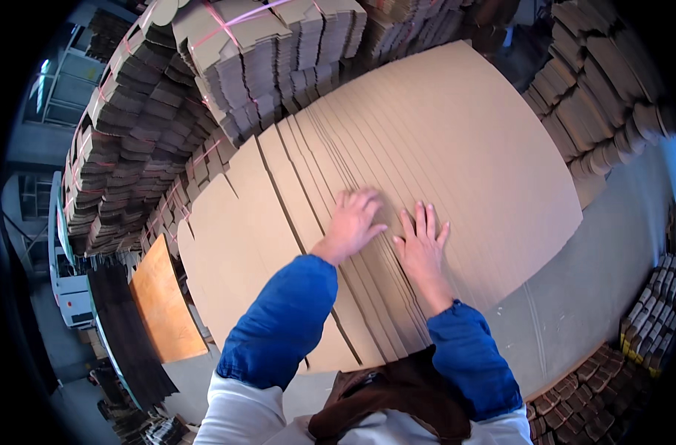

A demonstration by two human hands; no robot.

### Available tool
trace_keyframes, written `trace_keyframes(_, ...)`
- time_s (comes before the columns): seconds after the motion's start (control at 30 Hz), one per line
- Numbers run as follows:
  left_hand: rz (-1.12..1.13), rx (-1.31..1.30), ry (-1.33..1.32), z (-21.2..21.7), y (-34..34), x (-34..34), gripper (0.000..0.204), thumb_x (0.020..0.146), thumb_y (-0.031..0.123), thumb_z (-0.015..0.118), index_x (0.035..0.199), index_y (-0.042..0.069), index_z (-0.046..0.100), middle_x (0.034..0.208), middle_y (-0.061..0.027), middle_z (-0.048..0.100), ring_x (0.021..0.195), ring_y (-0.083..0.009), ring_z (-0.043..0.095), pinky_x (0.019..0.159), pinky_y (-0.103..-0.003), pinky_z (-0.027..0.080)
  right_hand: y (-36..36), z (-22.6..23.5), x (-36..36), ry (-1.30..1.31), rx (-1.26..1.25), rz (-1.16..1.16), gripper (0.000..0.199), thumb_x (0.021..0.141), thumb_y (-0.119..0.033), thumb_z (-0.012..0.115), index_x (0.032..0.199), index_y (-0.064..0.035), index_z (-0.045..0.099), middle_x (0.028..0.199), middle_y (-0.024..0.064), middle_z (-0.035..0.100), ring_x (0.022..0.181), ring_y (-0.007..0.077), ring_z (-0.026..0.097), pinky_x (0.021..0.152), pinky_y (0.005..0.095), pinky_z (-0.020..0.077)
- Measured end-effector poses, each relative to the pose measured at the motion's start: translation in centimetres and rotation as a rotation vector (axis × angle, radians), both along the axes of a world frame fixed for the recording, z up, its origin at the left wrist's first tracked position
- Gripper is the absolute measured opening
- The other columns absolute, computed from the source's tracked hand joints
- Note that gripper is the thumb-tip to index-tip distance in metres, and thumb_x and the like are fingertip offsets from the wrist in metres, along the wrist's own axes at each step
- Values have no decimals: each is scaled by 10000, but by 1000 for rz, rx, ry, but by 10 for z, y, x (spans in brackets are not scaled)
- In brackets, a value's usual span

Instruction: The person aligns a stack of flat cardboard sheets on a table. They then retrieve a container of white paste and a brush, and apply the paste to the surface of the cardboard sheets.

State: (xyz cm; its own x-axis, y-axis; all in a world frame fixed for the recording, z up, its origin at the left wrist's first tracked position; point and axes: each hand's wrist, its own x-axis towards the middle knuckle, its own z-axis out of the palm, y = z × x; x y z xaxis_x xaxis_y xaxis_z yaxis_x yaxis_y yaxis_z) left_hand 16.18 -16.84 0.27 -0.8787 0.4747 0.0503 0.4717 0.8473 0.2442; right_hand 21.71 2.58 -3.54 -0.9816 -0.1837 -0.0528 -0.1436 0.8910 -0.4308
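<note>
Large brown cardboard sheets [494,148] lie before me, fanned out so that their edges overlap in many close parallel lines. On the middle of the fan rests my left hand [351,222], its fingers a little bent and slightly blurred, with nothing seen in them. Just to its right, my right hand [425,248] lies flat on the sheets, fingers spread and pointing away from me. Wider dark slots [282,196] run across the sheets left of my hands. Blue sleeve covers reach over both forearms.
Tied stacks of cut cardboard [253,63] rise beyond the sheets, with more piles [130,148] at the left. Further cardboard stacks [598,81] stand at the far right. An orange-brown board [167,304] lies at the left. Bundled pieces [583,386] sit on the lower right.
</note>
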Motion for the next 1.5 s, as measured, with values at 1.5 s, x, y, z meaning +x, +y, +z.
trace_keyframes(1.5, -174, 257, -24, -33, -26, -9, 343, 747, 322, 836, 923, 132, 612, 1006, -22, 598, 1021, -272, 542, 988, -453, 405, -7, 2, 6, 15, -6, -37, 626, 921, -372, 667, 1480, -187, 456, 1631, 119, 247, 1530, 324, 170, 1123, 753, 140)
